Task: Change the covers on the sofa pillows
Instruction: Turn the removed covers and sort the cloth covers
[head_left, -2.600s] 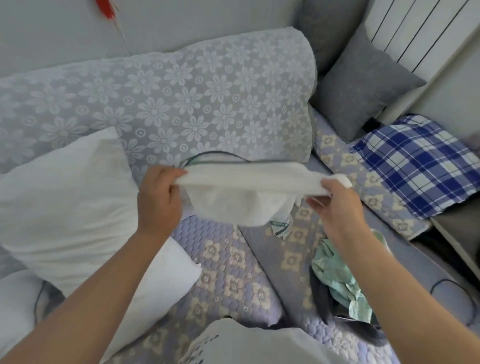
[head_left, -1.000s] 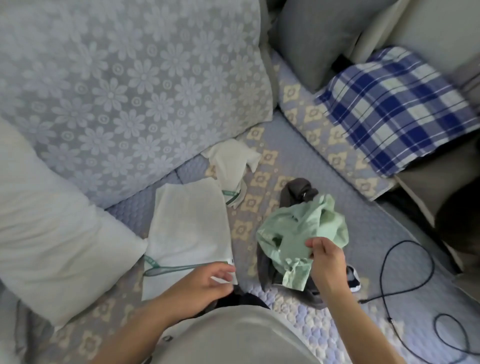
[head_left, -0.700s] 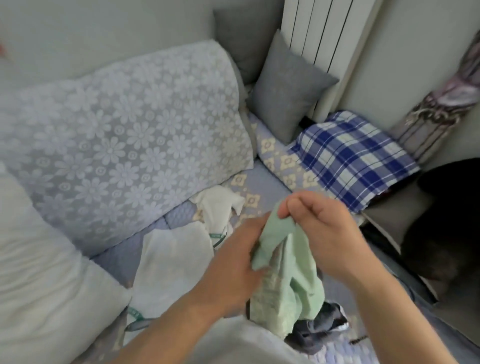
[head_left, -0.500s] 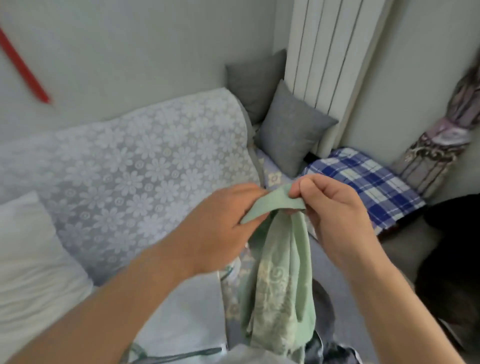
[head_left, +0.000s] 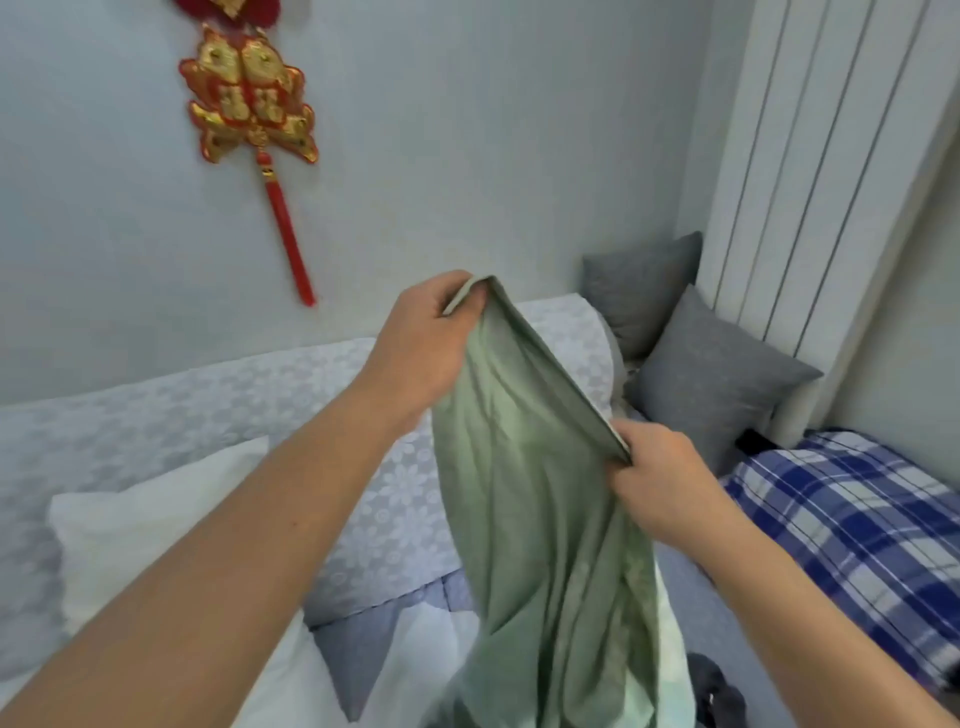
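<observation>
Left hand (head_left: 423, 345) pinches the green pillow cover (head_left: 535, 499) up high, right hand (head_left: 657, 480) grips its edge lower down (fabric stretched taut between them), the rest hanging below both hands.

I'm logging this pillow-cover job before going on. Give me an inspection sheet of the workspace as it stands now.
Surface: sofa seat with quilted cover; lace floral throw over the backrest.
Job's things: green pillow cover held up, hanging; bare white pillow at left.
Clutter: dark cloth on the seat.
Hands: left hand and right hand each grip the cover's top edge.
Cables: nothing seen.
Surroundings: two grey cushions, blue plaid pillow, white radiator, red-gold wall ornament.
</observation>
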